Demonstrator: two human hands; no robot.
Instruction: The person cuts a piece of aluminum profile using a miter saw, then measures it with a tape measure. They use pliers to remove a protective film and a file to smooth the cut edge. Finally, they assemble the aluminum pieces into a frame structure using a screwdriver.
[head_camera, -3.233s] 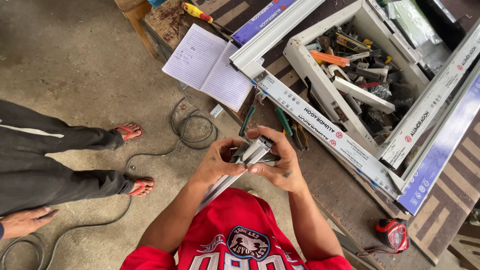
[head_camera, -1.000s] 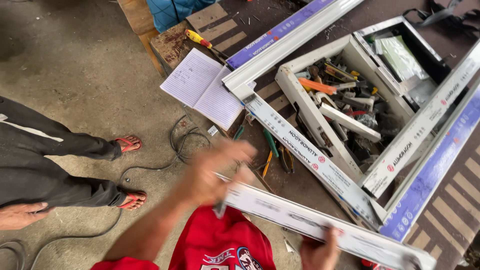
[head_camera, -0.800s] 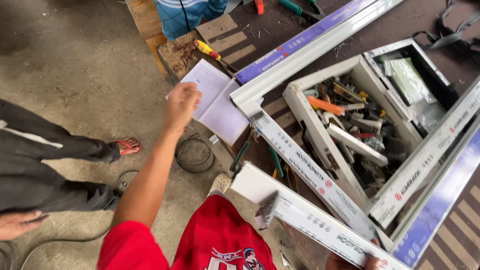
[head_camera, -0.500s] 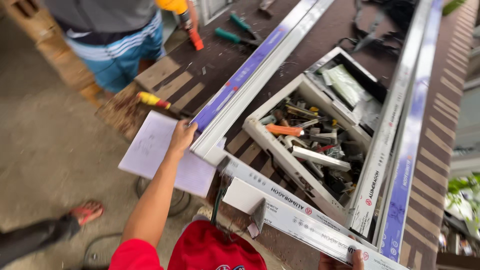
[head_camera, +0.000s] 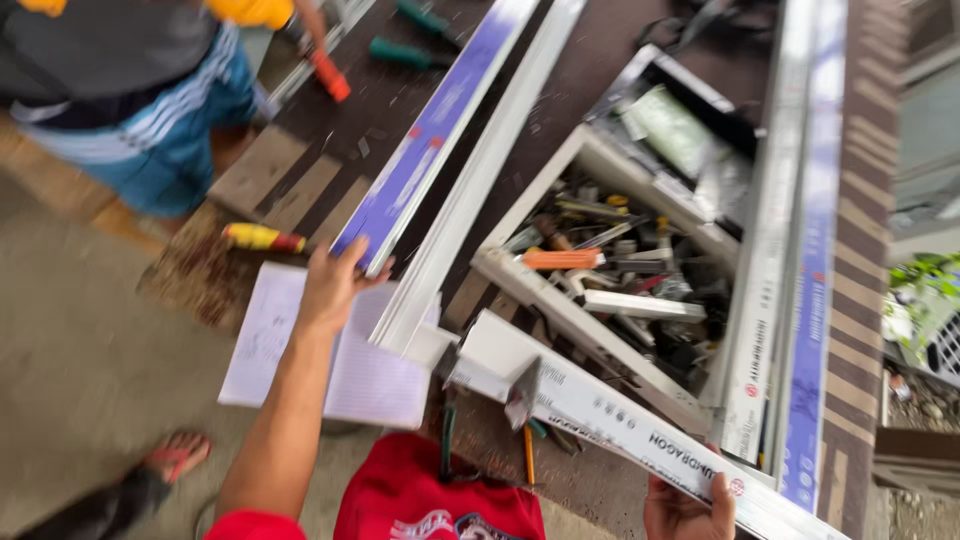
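Note:
My right hand (head_camera: 685, 505) grips a short white window profile (head_camera: 600, 410) near its lower end. The profile slants up and left over the workbench, and a small metal piece hangs at its cut end. My left hand (head_camera: 335, 285) reaches forward over an open notebook (head_camera: 300, 350) and closes on the near end of a long profile with blue film (head_camera: 440, 120). A yellow and red screwdriver (head_camera: 262, 238) lies just left of that hand.
A white frame (head_camera: 540, 290) holds several tools, among them an orange-handled one (head_camera: 560, 258). More long profiles (head_camera: 800, 250) lie along the right. A person in blue shorts (head_camera: 150, 110) stands at the top left. A sandalled foot (head_camera: 175, 455) is at the lower left.
My hands left the small part they held together. The right hand now carries the white profile, the left has reached out to the blue-filmed profile's end, and my view has swung up the bench.

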